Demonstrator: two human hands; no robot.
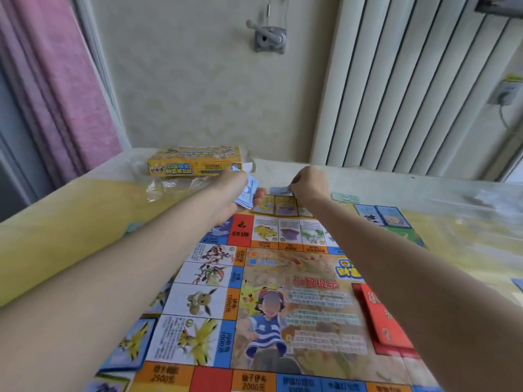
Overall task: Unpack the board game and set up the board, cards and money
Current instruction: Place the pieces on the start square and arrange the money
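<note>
On the table [56, 222], closest to the camera, the game board [283, 292] lies flat and open, with a red card pile [387, 321] on its right part. Past the board's far edge sits a row of small cards [278, 205]. The left hand [235, 190] grips a stack of blue paper money [249, 193]. The right hand [310, 183] pinches one blue bill [280, 190] just above the cards. Farther back are crinkly clear plastic [175, 183] and the yellow game box [195, 162], near the wall.

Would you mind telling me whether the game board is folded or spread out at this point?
Spread out. The game board lies flat and open on the table, with its border squares and centre picture all showing.
</note>
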